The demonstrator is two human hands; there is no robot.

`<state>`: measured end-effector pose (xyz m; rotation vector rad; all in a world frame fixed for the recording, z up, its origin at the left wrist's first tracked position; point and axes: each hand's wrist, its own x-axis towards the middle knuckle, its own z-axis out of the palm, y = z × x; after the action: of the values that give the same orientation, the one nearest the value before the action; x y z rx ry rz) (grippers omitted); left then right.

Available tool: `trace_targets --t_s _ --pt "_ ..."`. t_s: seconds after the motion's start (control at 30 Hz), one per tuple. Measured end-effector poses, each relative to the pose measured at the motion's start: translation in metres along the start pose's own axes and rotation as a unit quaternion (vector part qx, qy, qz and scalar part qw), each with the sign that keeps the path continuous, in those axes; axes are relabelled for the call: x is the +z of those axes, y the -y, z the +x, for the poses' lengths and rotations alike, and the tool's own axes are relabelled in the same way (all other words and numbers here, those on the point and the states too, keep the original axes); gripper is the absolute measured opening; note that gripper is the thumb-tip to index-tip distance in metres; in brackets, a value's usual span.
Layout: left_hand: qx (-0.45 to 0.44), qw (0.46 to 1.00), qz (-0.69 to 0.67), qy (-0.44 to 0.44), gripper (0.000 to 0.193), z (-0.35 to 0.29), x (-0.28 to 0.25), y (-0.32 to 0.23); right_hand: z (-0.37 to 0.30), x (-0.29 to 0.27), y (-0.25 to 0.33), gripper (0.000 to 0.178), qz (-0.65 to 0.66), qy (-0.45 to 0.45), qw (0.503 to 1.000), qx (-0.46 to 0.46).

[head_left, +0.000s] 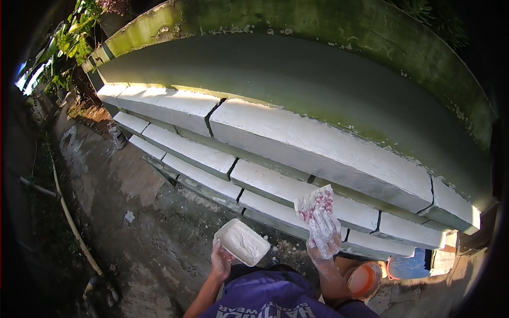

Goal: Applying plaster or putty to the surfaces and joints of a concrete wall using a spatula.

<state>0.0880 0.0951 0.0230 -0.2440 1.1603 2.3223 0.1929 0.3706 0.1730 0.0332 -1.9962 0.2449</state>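
My left hand (221,261) grips the near left side of a small white rectangular tub (244,243). White paste with a smeared, uneven surface fills much of it. My right hand (324,238) is coated in white paste and closed around a white rag with a red pattern (314,202), also smeared with white. The rag is in front of the lower rows of white-coated blocks (275,183) and covers part of them. Whether it touches them I cannot tell. Dark vertical gaps separate the blocks.
A green, mossy wall (318,69) rises behind the block rows. Beside my right forearm stands an orange bucket (363,281), with a blue container (409,266) farther right. A long pipe (71,222) lies along the rough concrete ground (143,238) at left, and plants (74,37) grow far left.
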Motion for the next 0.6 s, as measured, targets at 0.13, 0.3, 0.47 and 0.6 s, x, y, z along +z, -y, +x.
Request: trace_targets --t_s 0.13,0.3,0.47,0.6 --pt "0.008 1.0 0.005 -0.007 0.044 -0.001 0.005 -0.007 0.016 0.007 0.021 0.022 0.183 0.041 0.93 0.315" --pt "0.052 0.998 0.029 -0.02 0.045 0.007 0.004 -0.011 0.013 0.043 0.045 0.032 0.227 0.225 0.856 0.405" --pt "0.09 0.995 0.009 -0.051 0.05 0.011 0.019 -0.017 0.011 0.082 0.074 0.033 0.176 0.316 0.887 0.288" --pt "0.087 0.991 0.075 -0.073 0.049 0.008 0.028 -0.026 0.012 0.106 0.084 0.03 0.176 0.336 0.872 0.311"
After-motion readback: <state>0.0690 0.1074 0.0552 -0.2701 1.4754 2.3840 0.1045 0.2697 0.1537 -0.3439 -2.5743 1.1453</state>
